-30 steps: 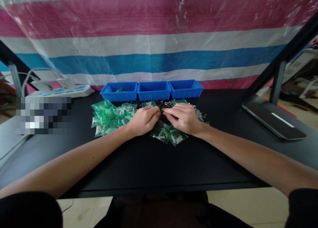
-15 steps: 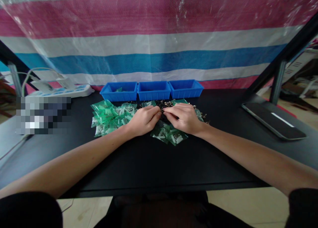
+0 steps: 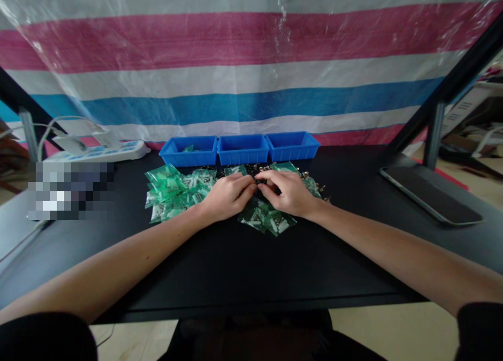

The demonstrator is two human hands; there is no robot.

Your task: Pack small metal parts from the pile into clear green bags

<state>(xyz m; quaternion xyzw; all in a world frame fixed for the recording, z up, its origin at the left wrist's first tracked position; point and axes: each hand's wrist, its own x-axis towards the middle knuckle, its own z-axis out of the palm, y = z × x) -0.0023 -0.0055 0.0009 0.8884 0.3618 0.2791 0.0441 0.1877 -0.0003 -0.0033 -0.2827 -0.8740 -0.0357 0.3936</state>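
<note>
Currently, left hand (image 3: 228, 196) and right hand (image 3: 290, 194) close together over black desk (image 3: 236, 266), fingers curled nearly closed, can't tell if anything's pinched, small dark parts (image 3: 253, 170) just behind fingertips, green bags (image 3: 168, 185) beside left hand and in front, three blue bins (image 3: 242, 157) behind, phone (image 3: 430, 193) off right.

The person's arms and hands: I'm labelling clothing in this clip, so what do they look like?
The left hand and right hand are ungloved, with no watch or bracelet visible. The left sleeve and right sleeve are black, leaving the forearms bare.
</note>
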